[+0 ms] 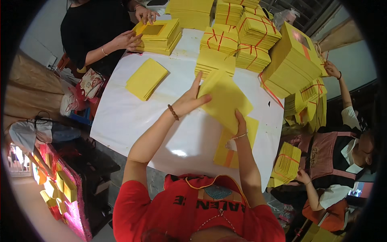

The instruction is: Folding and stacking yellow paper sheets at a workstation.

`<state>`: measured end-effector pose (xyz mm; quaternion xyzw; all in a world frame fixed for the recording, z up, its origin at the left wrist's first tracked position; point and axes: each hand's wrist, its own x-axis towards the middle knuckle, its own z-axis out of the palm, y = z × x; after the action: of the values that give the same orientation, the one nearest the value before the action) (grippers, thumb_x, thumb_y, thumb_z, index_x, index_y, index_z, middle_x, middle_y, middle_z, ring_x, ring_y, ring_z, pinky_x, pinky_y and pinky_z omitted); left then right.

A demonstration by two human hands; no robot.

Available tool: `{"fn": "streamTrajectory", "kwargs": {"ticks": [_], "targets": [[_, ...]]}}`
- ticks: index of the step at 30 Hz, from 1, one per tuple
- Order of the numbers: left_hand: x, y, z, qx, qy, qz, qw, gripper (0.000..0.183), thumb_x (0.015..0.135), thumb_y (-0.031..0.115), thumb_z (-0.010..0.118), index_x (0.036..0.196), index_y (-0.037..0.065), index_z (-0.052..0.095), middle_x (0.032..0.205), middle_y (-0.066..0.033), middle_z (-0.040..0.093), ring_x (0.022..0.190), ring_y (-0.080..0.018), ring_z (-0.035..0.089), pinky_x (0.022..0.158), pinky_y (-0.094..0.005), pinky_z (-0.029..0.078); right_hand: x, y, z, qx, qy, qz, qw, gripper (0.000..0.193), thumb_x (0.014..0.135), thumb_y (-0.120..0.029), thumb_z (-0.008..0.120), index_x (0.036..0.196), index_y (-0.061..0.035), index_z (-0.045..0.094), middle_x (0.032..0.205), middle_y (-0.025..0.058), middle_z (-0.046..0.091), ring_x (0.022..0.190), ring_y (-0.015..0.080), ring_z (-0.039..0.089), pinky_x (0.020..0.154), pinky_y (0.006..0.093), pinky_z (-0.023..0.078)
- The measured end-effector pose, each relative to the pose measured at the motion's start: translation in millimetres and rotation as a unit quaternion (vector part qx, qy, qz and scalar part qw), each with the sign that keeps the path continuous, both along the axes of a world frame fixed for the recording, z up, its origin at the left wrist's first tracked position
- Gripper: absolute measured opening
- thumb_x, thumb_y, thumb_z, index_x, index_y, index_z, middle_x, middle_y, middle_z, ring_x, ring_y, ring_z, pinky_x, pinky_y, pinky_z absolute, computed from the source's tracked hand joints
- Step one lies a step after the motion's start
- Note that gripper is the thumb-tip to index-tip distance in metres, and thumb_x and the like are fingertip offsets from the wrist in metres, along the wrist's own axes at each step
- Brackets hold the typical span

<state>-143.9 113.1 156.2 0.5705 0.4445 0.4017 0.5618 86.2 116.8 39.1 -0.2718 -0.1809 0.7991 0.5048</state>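
Between my two hands, tilted above the white table (117,117), is a stack of yellow paper sheets (227,98). My left hand (193,97) grips its left edge, thumb across the top face and fingers behind. At the lower right corner my right hand (240,124) closes on the same stack, its fingers partly hidden beneath. Below my right forearm a yellow sheet with an orange strip (228,153) lies on the table, partly covered by the arm. Just past the held stack rests another pile of yellow paper (217,62).
A small yellow stack (146,79) lies at left. Red-tied yellow bundles (258,30) and a tall block (288,66) fill the far right. A co-worker's hands (128,40) touch a stack at far left; a person at right holds a tied bundle (287,163).
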Motion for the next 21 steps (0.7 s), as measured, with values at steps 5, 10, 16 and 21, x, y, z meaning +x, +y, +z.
{"fn": "streamTrajectory", "kwargs": {"ticks": [5, 10, 16, 21], "targets": [[-18, -2, -34, 0.011, 0.077, -0.069, 0.995, 0.119, 0.07, 0.023, 0.075, 0.137, 0.004, -0.021, 0.142, -0.0212, 0.022, 0.131, -0.0276, 0.026, 0.106, -0.0332, 0.023, 1, 6, 15, 0.14, -0.208, 0.035, 0.967, 0.06, 0.07, -0.01, 0.072, 0.122, -0.002, 0.043, 0.115, 0.0106, 0.053, 0.103, 0.02, 0.054, 0.083, 0.0326, 0.049], [-46, -4, -117, 0.084, 0.131, 0.0, 0.988, 0.123, 0.061, 0.013, 0.081, 0.139, 0.003, -0.014, 0.139, -0.022, 0.027, 0.13, -0.0302, 0.028, 0.105, -0.0374, 0.028, -17, 6, -30, 0.311, -0.398, -0.005, 0.863, 0.073, 0.056, -0.011, 0.083, 0.118, -0.0012, 0.045, 0.114, 0.0115, 0.052, 0.106, 0.0204, 0.051, 0.088, 0.034, 0.045], [-58, -24, -178, 0.18, 0.299, 0.028, 0.937, 0.113, 0.063, 0.023, 0.081, 0.14, 0.0, 0.001, 0.136, -0.023, 0.028, 0.125, -0.034, 0.033, 0.103, -0.0375, 0.031, -24, 8, -38, 0.466, -0.627, 0.125, 0.612, 0.081, 0.054, -0.033, 0.083, 0.12, -0.006, 0.045, 0.121, 0.01, 0.048, 0.112, 0.0275, 0.047, 0.103, 0.0427, 0.027], [-57, -18, -177, 0.225, 0.273, 0.044, 0.934, 0.088, 0.068, 0.026, 0.078, 0.134, 0.002, 0.024, 0.124, -0.0123, 0.04, 0.119, -0.0251, 0.038, 0.105, -0.036, 0.029, -11, 17, -52, 0.549, -0.681, 0.126, 0.467, 0.081, 0.058, -0.047, 0.076, 0.123, -0.01, 0.045, 0.122, 0.0095, 0.048, 0.115, 0.032, 0.043, 0.109, 0.0467, 0.006]]}}
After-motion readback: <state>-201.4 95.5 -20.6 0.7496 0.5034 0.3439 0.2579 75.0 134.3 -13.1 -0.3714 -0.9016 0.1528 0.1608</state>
